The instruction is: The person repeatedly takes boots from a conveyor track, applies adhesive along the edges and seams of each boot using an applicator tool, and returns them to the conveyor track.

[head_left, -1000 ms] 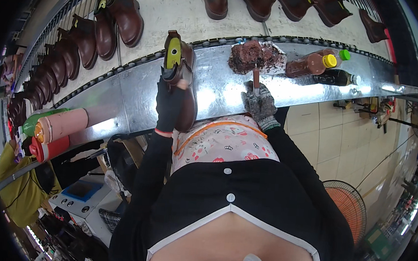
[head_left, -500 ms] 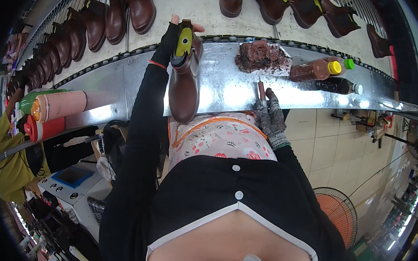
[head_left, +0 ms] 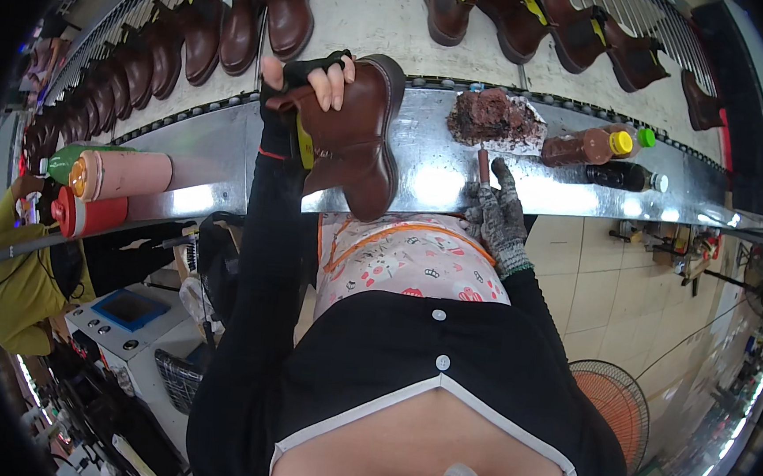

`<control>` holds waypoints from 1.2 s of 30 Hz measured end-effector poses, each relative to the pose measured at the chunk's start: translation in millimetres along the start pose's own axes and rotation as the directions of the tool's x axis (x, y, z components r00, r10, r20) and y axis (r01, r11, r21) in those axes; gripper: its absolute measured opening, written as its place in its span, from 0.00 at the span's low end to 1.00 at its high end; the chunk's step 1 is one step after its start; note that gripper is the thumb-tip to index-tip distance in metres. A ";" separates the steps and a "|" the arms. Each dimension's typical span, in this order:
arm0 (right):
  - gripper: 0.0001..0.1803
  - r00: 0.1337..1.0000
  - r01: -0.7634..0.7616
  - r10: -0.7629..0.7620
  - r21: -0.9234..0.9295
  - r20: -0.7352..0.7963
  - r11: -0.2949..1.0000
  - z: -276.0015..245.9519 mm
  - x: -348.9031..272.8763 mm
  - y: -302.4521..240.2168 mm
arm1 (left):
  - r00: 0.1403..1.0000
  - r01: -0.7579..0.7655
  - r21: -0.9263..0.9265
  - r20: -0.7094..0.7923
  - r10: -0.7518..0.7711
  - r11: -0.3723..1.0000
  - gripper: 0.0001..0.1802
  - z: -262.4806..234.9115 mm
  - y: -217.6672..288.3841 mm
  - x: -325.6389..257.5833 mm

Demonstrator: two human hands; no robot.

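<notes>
Gripping a brown ankle boot by its upper, the left hand, in a black fingerless glove, holds it over the shiny metal ledge in front of the person, with bare fingertips curled over the leather. The boot lies on its side, sole to the right, its toe pointing back toward the person's apron, and a yellow tab shows at its opening.

The right hand, in a grey knitted glove, rests on the same ledge and is clenched around the brown handle of a brush that points away from the person. Just beyond the brush sits a dark brown, stained rag or sponge. To the right of it lie two bottles on their sides: a brown bottle with a yellow cap and a dark bottle with a white cap.

Behind the ledge, a pale conveyor belt carries a row of more brown boots. At the left lie a pinkish bottle and a red bottle.
</notes>
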State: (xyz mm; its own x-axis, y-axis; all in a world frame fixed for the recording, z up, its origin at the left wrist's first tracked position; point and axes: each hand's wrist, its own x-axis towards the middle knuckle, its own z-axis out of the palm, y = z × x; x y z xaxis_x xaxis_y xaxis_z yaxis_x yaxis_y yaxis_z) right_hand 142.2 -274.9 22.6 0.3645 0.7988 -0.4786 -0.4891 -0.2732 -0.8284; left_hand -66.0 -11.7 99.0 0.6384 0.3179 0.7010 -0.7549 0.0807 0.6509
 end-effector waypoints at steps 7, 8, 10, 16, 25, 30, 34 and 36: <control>0.19 1.000 -0.004 0.003 -0.036 -0.021 0.999 -3.0 -21.7 -19.0 | 0.981 -0.098 0.125 0.179 0.075 0.987 0.46 18.4 11.7 6.0; 0.18 1.000 0.009 -0.009 -0.028 0.014 1.000 -8.9 -24.9 -21.1 | 0.980 -0.075 0.145 0.193 0.047 0.987 0.46 22.4 13.5 8.7; 0.19 0.985 0.039 -0.050 0.071 0.164 0.997 -7.4 -33.2 -40.5 | 0.977 -0.043 0.179 0.213 0.003 0.983 0.45 24.7 16.1 11.3; 0.30 0.898 0.285 -0.104 -0.385 0.427 0.878 35.5 -65.6 -125.7 | 0.969 -0.043 0.182 0.247 -0.003 0.982 0.45 30.2 17.6 15.5; 0.25 0.632 0.773 -0.349 -0.598 0.692 0.213 59.8 -64.4 -142.7 | 0.972 -0.029 0.179 0.235 -0.014 0.983 0.45 37.2 16.8 18.8; 0.25 0.583 0.811 -0.383 -0.545 0.717 0.213 60.8 -60.3 -139.2 | 0.971 -0.022 0.171 0.240 -0.020 0.985 0.45 37.0 15.9 18.5; 0.25 0.559 0.829 -0.389 -0.509 0.733 0.232 61.7 -56.8 -138.5 | 0.966 -0.036 0.150 0.257 -0.004 0.988 0.45 36.5 15.0 20.9; 0.26 0.601 0.799 -0.340 -0.525 0.724 0.294 59.1 -58.3 -143.5 | 0.968 -0.030 0.150 0.250 -0.009 0.988 0.45 37.9 14.5 20.8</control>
State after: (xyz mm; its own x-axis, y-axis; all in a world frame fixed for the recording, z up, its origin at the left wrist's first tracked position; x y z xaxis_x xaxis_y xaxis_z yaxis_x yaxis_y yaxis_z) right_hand 144.3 -250.5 186.6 -0.1884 0.9605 0.2046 0.5634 0.2764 -0.7786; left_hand -58.0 -39.7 134.0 0.6624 0.0710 0.7458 -0.7425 -0.0710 0.6661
